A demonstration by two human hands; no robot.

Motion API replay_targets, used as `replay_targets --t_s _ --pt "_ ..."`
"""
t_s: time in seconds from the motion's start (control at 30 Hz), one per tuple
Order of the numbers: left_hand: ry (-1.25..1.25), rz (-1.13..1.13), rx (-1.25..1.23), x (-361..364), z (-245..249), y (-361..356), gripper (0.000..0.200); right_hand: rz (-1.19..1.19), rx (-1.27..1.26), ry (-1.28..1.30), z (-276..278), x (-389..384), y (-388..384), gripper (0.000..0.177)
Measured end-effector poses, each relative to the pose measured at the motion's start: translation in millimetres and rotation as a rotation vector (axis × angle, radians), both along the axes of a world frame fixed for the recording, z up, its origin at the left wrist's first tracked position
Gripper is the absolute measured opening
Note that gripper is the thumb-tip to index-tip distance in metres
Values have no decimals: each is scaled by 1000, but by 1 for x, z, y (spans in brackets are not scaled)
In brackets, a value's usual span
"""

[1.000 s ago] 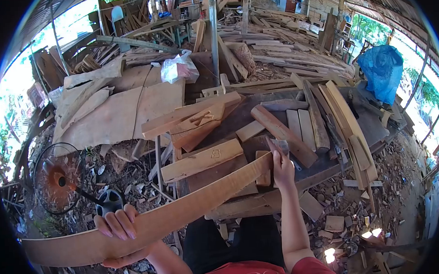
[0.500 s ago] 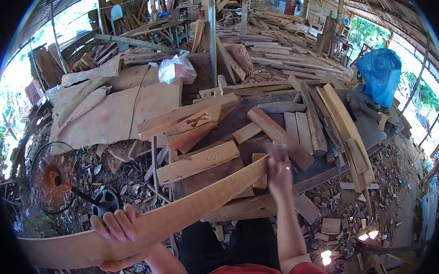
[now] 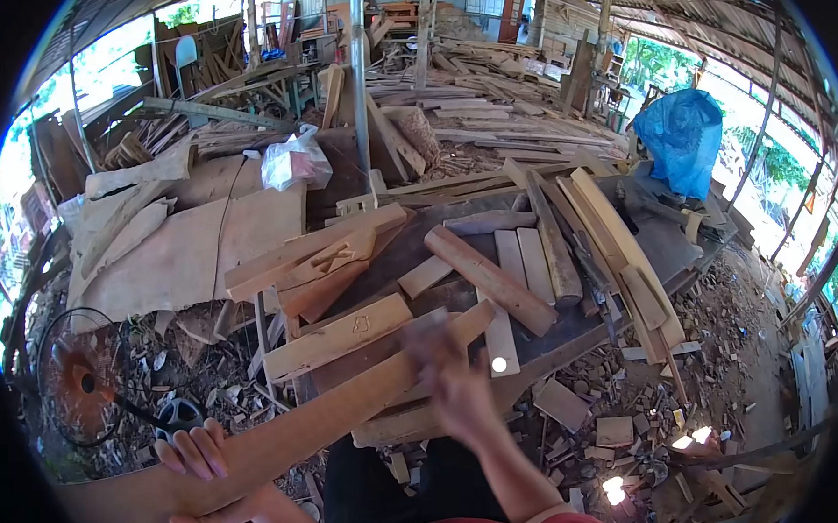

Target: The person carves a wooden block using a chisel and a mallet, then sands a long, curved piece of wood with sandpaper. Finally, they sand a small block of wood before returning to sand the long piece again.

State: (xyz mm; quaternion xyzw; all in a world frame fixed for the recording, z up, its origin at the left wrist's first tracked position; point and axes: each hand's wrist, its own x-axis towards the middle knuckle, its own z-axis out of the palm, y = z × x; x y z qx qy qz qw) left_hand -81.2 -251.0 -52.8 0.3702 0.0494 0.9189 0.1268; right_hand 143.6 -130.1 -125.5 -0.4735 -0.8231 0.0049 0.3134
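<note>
A long curved wooden board (image 3: 287,445) runs from the lower left up to the middle, across the front of the bench. My left hand (image 3: 199,467) grips it near its lower-left part, fingers over the upper edge and thumb beneath. Near the board's upper right end, my right hand (image 3: 446,377) is blurred by motion. It is closed around a small dark block (image 3: 427,338) that lies against the board's face; the blur hides what kind of block it is. Behind the board lies a thick wood piece (image 3: 338,340) with a small outline drawn on it.
Wood pieces, among them a rounded brown beam (image 3: 490,279) and long curved strips (image 3: 624,252), lie on the workbench (image 3: 572,348). A round fan (image 3: 86,379) stands at left. Beyond are a plastic bag (image 3: 295,161), a metal post (image 3: 360,86) and a blue tarp (image 3: 680,143). Scraps litter the ground.
My right hand has moved left and down along the board from near its upper end. The whole view has shifted, with the bench now further left in it. My left hand keeps its grip.
</note>
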Motion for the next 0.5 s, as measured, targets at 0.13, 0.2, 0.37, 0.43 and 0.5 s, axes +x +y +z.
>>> replay_targets --t_s 0.13,0.2,0.37,0.43,0.5 --pt "50 -94 32 -2 -2 -1 50 378 -77 268 3 2 -13 41" --pt "58 -92 25 -5 -6 -2 51 19 -232 273 3 17 20 36" --pt "97 -120 74 -7 -11 -3 50 55 -475 475 -3 42 68 38" --pt "131 -179 120 -7 -10 -5 53 353 -357 618 11 9 29 37" --pt "173 -196 130 -11 -13 -6 55 282 -101 331 11 -4 -2 36"
